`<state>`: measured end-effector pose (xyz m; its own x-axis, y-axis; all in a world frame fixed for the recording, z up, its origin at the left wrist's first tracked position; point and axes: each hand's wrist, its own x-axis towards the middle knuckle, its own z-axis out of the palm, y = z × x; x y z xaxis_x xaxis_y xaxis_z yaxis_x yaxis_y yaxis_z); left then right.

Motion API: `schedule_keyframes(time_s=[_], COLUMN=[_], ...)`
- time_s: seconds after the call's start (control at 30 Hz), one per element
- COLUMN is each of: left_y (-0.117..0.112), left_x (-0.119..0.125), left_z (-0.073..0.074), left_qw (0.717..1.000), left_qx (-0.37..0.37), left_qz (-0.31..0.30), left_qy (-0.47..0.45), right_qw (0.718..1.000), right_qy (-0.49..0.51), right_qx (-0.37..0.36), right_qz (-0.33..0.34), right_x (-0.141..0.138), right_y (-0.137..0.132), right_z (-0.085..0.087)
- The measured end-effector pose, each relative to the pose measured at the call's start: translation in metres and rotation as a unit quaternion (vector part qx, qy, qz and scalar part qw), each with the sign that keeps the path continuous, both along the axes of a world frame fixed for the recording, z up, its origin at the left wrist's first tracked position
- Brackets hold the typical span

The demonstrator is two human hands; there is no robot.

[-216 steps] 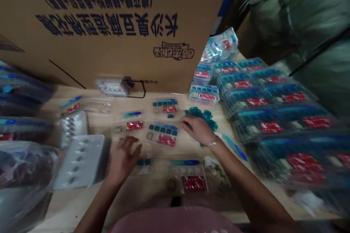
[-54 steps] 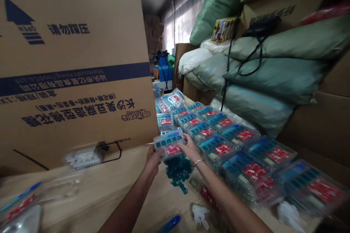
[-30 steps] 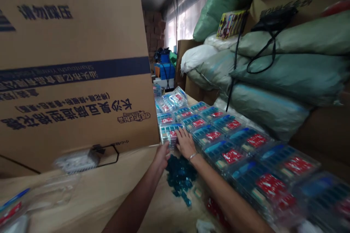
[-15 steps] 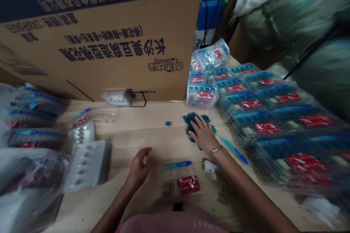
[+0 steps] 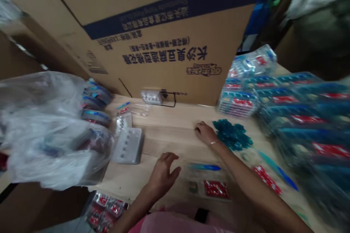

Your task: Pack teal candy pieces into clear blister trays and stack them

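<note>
My right hand [image 5: 205, 133] rests palm down on the wooden table [image 5: 175, 140], just left of a heap of teal plastic pieces [image 5: 232, 134], and holds nothing. My left hand [image 5: 164, 174] hovers nearer my body with its fingers apart, also holding nothing. Closest to it lie a blue-and-transparent strip [image 5: 204, 167] and a red printed card [image 5: 216, 189]. Another red card [image 5: 266, 180] and a blue-tipped piece [image 5: 279, 173] lie right of my right forearm.
Stacked transparent trays with red labels [image 5: 237, 103] fill the right side. A large cardboard box [image 5: 164, 65] stands along the back. At left are a silver moulded tray [image 5: 128, 145] and a bulging plastic bag [image 5: 51, 134]. More packs [image 5: 105, 207] sit below the table edge.
The view has swung left, bringing the plastic bag into sight. My right hand has moved off the teal heap to its left side. My left hand has moved right, still holding nothing.
</note>
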<state>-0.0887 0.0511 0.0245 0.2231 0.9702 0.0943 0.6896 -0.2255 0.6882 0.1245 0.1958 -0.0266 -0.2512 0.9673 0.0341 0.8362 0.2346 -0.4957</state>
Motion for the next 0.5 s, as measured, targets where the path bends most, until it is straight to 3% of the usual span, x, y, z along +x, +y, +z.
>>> schedule_keyframes(time_s=[0.07,0.13,0.23,0.33,0.5], left_y=[-0.005,-0.006,-0.001,0.006,-0.01], left_x=[-0.031,-0.066,-0.105,-0.122,-0.137], left_z=[0.008,0.014,0.015,0.013,0.015], left_qw=[0.992,0.96,0.898,0.879,0.902], left_qx=[0.052,0.085,0.037,-0.017,-0.02], left_qz=[0.097,0.215,0.319,0.315,0.222], left_qy=[0.058,0.157,0.301,0.358,0.37], right_qw=[0.999,0.985,0.952,0.946,0.949], right_qy=[0.043,0.165,0.296,0.316,0.306], right_qx=[-0.009,-0.044,-0.079,-0.072,-0.074], right_qz=[0.017,0.02,0.008,-0.017,-0.036], right_x=[0.007,0.016,0.023,0.024,0.024], right_y=[-0.007,-0.016,-0.03,-0.041,-0.059], right_z=[-0.006,-0.013,-0.019,-0.016,-0.008])
